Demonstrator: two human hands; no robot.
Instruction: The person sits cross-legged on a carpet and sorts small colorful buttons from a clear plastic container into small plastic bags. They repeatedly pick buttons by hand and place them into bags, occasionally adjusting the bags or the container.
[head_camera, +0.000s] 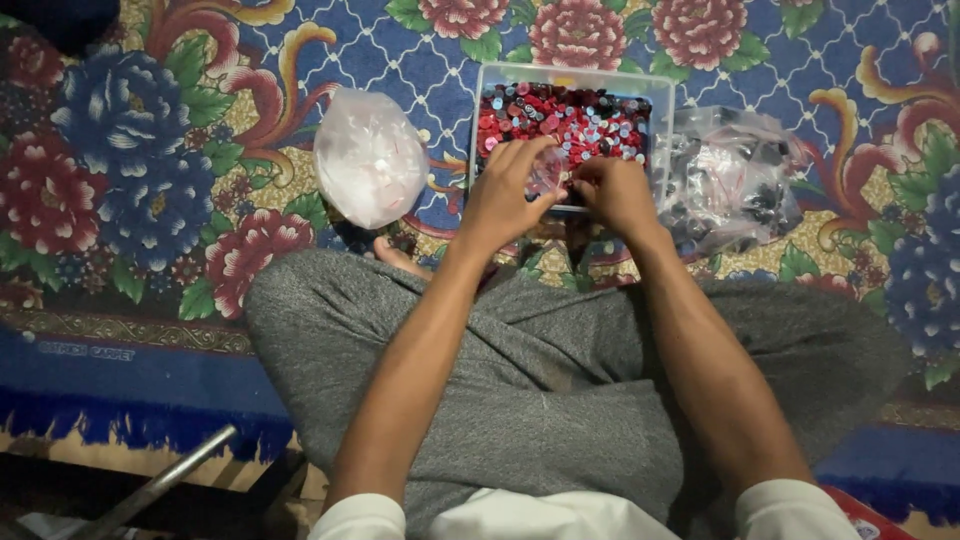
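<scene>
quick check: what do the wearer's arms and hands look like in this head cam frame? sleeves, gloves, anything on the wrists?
Both forearms are bare from the upper arm down. The left hand and right hand have no gloves, and no watch, band or ring shows. White short sleeves end at the bottom edge of the frame. Grey trousers cover the crossed legs beneath them.

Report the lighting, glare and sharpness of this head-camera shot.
Head view: dim, warm light, darkest at the lower-left corner; the floral carpet reads clearly; mild sheen on the white plastic bag and the clear bag; the left hand and right hand look slightly soft, so the small clear item between them is hard to identify; the pieces in the clear plastic tray are too small to resolve.
</scene>
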